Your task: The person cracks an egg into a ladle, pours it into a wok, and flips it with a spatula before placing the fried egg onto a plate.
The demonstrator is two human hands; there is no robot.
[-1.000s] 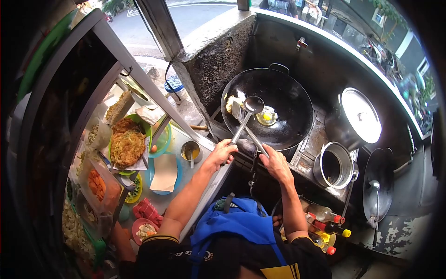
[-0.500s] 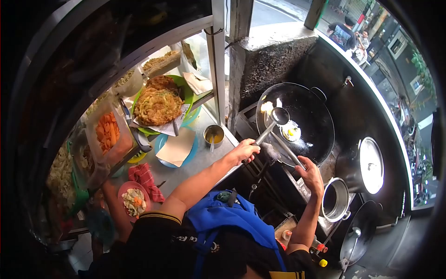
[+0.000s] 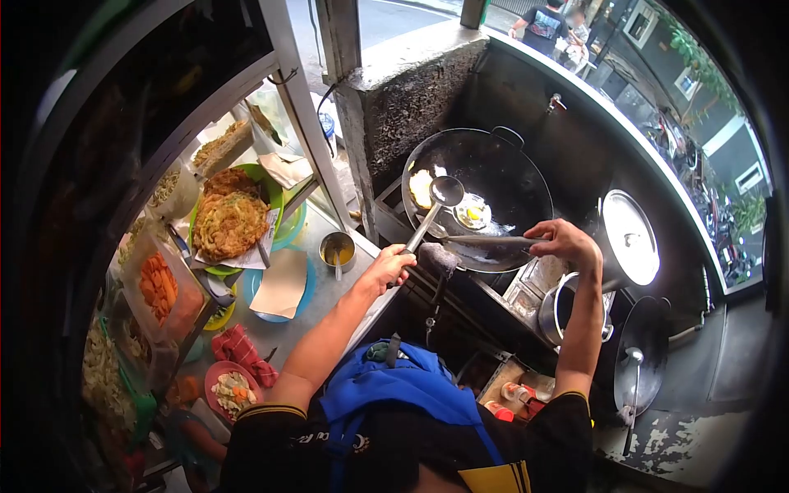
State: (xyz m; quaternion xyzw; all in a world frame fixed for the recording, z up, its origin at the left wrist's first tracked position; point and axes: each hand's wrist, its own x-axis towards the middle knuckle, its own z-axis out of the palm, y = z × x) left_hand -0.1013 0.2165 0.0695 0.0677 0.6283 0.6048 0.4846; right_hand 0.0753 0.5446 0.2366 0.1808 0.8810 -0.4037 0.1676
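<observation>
My left hand (image 3: pixel 391 268) is closed round the handle of a metal ladle (image 3: pixel 446 191), its bowl over the left part of a large dark wok (image 3: pixel 509 177). My right hand (image 3: pixel 569 243) grips the end of a long-handled spatula (image 3: pixel 485 241), which lies nearly level across the wok's near side. The spatula's blade is at the near left rim, below the ladle bowl. A fried egg (image 3: pixel 472 213) with a yellow yolk sits in the wok. Left of it is another pale, cooked piece (image 3: pixel 420 189), partly covered by the ladle.
To the left, fried omelettes (image 3: pixel 230 215) are stacked on a green plate. A metal cup (image 3: pixel 337 251), a blue plate with paper (image 3: pixel 280 283) and a pink bowl (image 3: pixel 233 389) stand nearby. On the right are a pot (image 3: pixel 567 308), a round lid (image 3: pixel 629 238) and a second wok (image 3: pixel 643 345).
My right hand has moved right and up, swinging the spatula from slanted to nearly level. The ladle stays over the wok's left part. The whole view has shifted.
</observation>
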